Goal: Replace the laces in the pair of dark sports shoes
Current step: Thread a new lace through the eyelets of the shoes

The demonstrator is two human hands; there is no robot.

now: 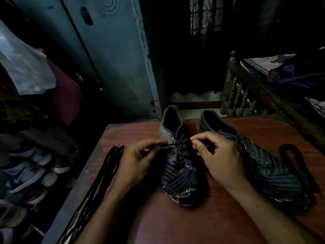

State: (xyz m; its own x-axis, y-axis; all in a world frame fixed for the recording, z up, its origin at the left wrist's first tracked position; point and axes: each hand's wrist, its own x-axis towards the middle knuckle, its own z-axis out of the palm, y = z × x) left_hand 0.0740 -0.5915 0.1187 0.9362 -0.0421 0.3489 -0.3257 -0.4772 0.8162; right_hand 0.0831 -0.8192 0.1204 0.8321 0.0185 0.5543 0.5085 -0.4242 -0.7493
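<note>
Two dark striped sports shoes stand on a reddish-brown table (219, 222), toes toward me. The left shoe (181, 178) carries a dark lace (177, 144) through its eyelets. My left hand (139, 159) pinches one end of that lace at the shoe's left side. My right hand (218, 155) pinches the other end at the top eyelets, over the gap between the shoes. The right shoe (269, 171) lies partly behind my right hand. A loose black lace (297, 166) is looped on the table right of it.
A bundle of long dark laces (103, 175) lies along the table's left edge. Below left is a rack of pale sneakers (29, 166). A blue metal cupboard (112, 55) stands behind, and a wooden bed frame (242, 92) with bedding at right.
</note>
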